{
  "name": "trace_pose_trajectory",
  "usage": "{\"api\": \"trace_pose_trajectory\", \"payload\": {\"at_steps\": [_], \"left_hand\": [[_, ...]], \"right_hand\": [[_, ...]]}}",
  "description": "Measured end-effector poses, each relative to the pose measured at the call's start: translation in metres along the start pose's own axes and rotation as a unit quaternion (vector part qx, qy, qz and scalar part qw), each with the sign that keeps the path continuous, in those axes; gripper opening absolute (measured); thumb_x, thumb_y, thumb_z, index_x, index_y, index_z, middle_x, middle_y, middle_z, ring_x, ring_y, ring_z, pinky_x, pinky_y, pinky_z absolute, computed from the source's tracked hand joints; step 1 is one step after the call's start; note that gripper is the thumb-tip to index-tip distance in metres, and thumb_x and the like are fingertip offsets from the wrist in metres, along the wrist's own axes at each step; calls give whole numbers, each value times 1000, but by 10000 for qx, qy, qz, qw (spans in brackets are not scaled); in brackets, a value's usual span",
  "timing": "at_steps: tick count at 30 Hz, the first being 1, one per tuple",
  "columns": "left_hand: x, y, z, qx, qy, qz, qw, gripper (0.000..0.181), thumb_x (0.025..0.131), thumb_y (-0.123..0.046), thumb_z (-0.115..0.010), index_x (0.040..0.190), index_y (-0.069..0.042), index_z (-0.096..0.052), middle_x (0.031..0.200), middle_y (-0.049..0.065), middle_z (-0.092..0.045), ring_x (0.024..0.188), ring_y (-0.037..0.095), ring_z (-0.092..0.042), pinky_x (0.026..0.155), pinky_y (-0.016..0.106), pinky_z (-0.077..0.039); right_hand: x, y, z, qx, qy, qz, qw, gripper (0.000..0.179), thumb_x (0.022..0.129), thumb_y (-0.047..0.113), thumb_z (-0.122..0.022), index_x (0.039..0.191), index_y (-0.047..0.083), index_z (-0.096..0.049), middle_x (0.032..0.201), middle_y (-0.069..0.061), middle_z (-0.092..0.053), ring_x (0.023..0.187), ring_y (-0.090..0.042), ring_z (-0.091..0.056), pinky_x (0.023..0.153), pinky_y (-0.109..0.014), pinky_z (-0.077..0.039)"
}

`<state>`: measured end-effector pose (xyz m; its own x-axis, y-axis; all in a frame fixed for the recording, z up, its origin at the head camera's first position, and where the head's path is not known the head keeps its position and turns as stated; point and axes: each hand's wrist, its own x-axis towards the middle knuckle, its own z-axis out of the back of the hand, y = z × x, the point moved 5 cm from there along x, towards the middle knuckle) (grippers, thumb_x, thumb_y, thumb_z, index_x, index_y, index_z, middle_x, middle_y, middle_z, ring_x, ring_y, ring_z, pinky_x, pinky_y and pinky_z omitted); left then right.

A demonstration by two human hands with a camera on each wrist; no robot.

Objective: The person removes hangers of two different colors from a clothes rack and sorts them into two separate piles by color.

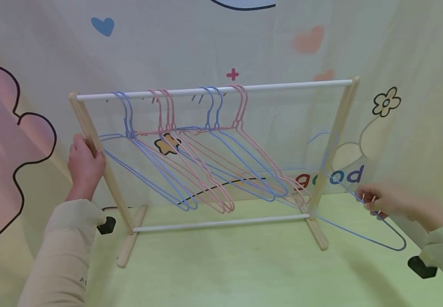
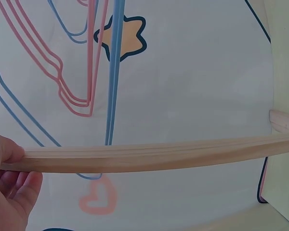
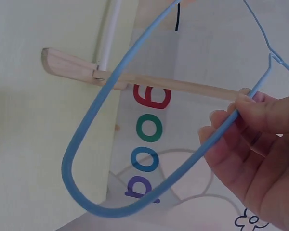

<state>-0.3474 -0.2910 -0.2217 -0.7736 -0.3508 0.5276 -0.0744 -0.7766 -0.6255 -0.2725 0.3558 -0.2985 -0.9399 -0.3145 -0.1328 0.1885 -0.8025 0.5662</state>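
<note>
My left hand point(image 1: 85, 168) grips the left wooden post point(image 2: 149, 158) of a clothes rack, thumb on one side and fingers on the other. On the right, my right hand point(image 1: 388, 198) pinches a blue wire hanger point(image 3: 113, 212) along one sloping side, between thumb and fingers. That hanger is off the rail, and its hook end overlaps the right post point(image 1: 340, 117) in the head view. From the white top rail point(image 1: 290, 86) hang blue hangers point(image 1: 124, 108) at the left, then three pink hangers point(image 1: 167, 111), two more blue ones point(image 1: 213, 111) and two pink ones point(image 1: 240, 108).
A white lower bar point(image 1: 221, 223) joins the posts near the table. Wooden feet point(image 1: 317, 234) stand on the pale green tabletop point(image 1: 221, 273). Behind the rack hangs a printed cloth point(image 1: 275, 38) with hearts, flowers and letters.
</note>
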Motion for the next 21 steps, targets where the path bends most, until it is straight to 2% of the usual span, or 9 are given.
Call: {"api": "trace_pose_trajectory", "payload": {"at_steps": [7,13,21], "left_hand": [[0,0,0,38,-24,-20,10000,30,85,-11,-44,108,5,-32,99,23,-40,91,42,-41,79,51,-33],[-1,-1,-1,80,-23,-28,10000,30,85,-11,-43,108,5,-32,99,24,-40,93,43,-41,79,51,-33],[-2,-3,0,148,-137,-72,9998,25,84,-10,-45,102,3,-33,92,20,-38,89,40,-40,74,48,-32]], "right_hand": [[0,-27,-31,689,601,-128,9957,9,84,-1,-43,91,3,-44,74,-3,-39,59,-11,-45,48,-25,-41],[-4,-46,-53,1305,997,-185,9863,8,83,-3,-42,88,2,-44,72,-1,-37,57,-9,-43,48,-24,-40],[-5,-61,-77,1494,1351,-333,9789,10,79,-4,-41,86,2,-44,70,2,-36,54,-9,-42,46,-20,-36]]}}
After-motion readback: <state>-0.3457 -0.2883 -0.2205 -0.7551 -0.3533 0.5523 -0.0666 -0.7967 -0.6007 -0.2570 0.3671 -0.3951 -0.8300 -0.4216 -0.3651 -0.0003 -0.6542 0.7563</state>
